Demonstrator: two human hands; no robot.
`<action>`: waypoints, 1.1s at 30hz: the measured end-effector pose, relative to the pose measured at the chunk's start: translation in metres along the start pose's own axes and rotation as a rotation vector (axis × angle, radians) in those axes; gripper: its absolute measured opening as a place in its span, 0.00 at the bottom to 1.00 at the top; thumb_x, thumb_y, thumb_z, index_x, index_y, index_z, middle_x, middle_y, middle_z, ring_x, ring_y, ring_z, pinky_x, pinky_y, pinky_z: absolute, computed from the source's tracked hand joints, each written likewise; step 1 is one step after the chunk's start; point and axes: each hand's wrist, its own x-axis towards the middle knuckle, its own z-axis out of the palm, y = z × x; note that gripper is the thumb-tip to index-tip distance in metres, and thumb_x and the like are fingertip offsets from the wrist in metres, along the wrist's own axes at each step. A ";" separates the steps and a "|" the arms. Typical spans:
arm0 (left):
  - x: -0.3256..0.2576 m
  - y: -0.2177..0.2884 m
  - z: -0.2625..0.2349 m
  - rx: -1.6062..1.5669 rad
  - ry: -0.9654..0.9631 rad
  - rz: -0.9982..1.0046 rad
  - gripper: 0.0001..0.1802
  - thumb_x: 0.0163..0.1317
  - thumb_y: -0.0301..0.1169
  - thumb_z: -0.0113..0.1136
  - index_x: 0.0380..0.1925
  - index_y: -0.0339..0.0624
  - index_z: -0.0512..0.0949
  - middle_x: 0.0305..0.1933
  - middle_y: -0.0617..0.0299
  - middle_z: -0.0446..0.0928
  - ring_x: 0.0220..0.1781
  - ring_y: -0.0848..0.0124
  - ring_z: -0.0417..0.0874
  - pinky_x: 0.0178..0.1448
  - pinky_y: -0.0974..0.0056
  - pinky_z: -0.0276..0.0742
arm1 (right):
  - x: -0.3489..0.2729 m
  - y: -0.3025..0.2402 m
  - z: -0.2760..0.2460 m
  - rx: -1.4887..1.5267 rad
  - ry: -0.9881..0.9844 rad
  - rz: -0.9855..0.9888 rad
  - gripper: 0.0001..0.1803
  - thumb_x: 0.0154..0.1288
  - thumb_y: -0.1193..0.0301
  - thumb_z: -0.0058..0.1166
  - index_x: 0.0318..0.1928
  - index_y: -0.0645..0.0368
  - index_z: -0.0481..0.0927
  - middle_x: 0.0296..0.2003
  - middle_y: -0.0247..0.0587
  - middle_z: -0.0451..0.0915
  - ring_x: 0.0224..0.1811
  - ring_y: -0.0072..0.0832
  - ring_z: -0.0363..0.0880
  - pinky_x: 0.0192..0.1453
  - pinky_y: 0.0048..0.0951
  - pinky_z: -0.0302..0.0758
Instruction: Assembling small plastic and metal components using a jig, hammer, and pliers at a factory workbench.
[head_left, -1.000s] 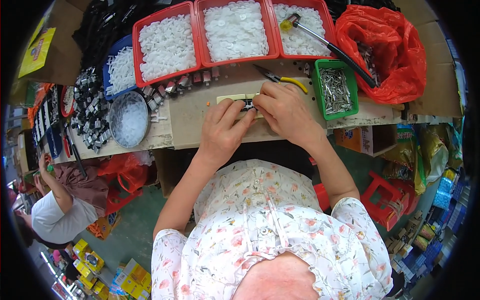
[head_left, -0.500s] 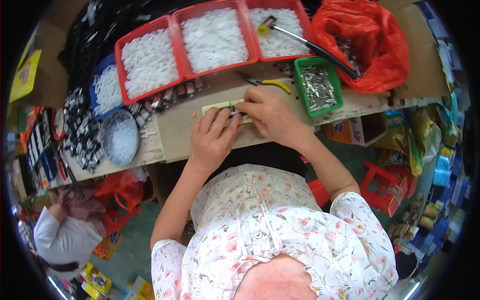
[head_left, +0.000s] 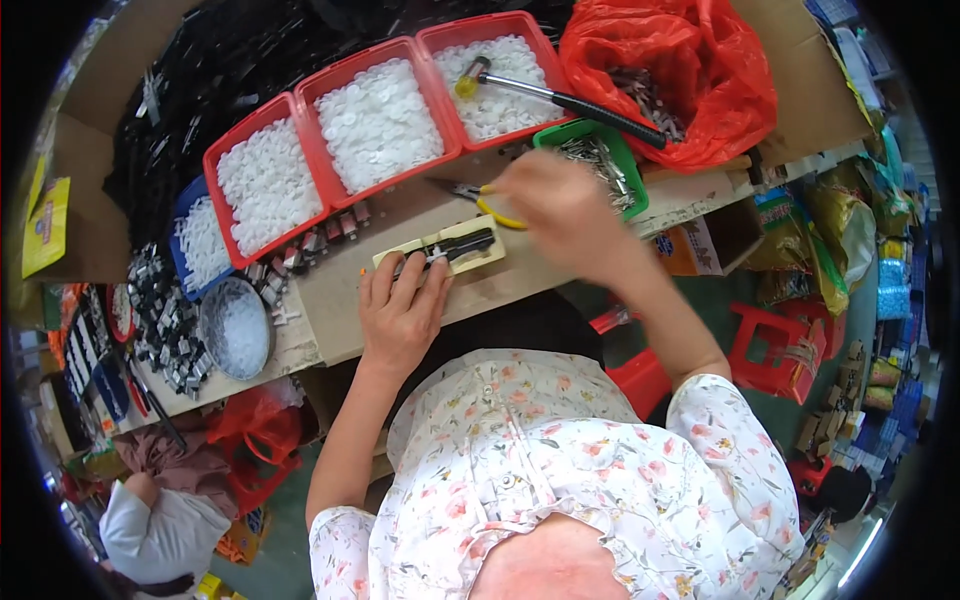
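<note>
A cream block (head_left: 494, 254) with a long black part (head_left: 468, 243) seated in it lies on the work board. My left hand (head_left: 402, 318) is closed over the block's left end, fingertips pressed on the black part beside a small white piece (head_left: 437, 257). My right hand (head_left: 570, 205) is raised off the block, near the green tray (head_left: 640, 196) of small metal pieces. Motion blurs its fingers, so what they hold is unclear. Pliers with yellow handles (head_left: 500, 214) lie beside the right hand, partly covered by it.
Red trays (head_left: 318, 190) of white plastic pieces stand along the back. A hammer (head_left: 610, 116) lies across the right tray and green tray, by a red plastic bag (head_left: 690, 150). At left are a bowl (head_left: 238, 330) and metal clips (head_left: 165, 320). Another person's sleeve (head_left: 165, 530) shows lower left.
My right hand has lifted away from the block and moved right toward the green tray, uncovering the black part. The left hand stays on the block. The whole view has shifted and tilted.
</note>
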 end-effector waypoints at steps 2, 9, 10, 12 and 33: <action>-0.002 0.002 -0.007 0.058 -0.007 -0.034 0.16 0.54 0.32 0.71 0.44 0.44 0.83 0.51 0.60 0.78 0.55 0.57 0.77 0.54 0.50 0.71 | 0.005 0.028 -0.042 -0.018 0.137 0.163 0.08 0.59 0.79 0.57 0.40 0.63 0.84 0.37 0.49 0.83 0.42 0.40 0.83 0.50 0.35 0.77; 0.009 0.001 -0.012 -0.236 -0.030 -0.061 0.17 0.53 0.31 0.72 0.44 0.42 0.83 0.48 0.56 0.77 0.55 0.53 0.76 0.54 0.52 0.73 | -0.048 0.196 -0.110 -0.309 -0.035 0.450 0.11 0.64 0.72 0.61 0.41 0.63 0.74 0.32 0.41 0.78 0.34 0.32 0.77 0.44 0.31 0.74; 0.008 -0.002 -0.017 -0.212 -0.026 -0.079 0.17 0.53 0.31 0.72 0.44 0.42 0.83 0.48 0.56 0.77 0.55 0.53 0.76 0.54 0.52 0.73 | -0.053 0.215 -0.113 -0.322 -0.114 0.511 0.15 0.63 0.71 0.61 0.47 0.65 0.75 0.37 0.48 0.80 0.40 0.42 0.79 0.48 0.37 0.75; 0.006 -0.009 -0.026 -0.250 0.038 -0.136 0.17 0.53 0.30 0.72 0.44 0.43 0.83 0.48 0.56 0.77 0.55 0.52 0.76 0.55 0.52 0.74 | -0.041 0.212 -0.104 -0.345 -0.116 0.470 0.15 0.62 0.72 0.61 0.46 0.65 0.75 0.38 0.51 0.80 0.41 0.46 0.79 0.48 0.39 0.75; 0.046 -0.118 -0.106 -0.050 0.144 -0.460 0.11 0.60 0.22 0.67 0.43 0.32 0.85 0.43 0.54 0.83 0.50 0.62 0.79 0.58 0.61 0.72 | -0.008 0.076 -0.101 0.644 0.219 0.474 0.17 0.63 0.80 0.62 0.53 0.62 0.78 0.40 0.29 0.79 0.41 0.14 0.77 0.46 0.17 0.74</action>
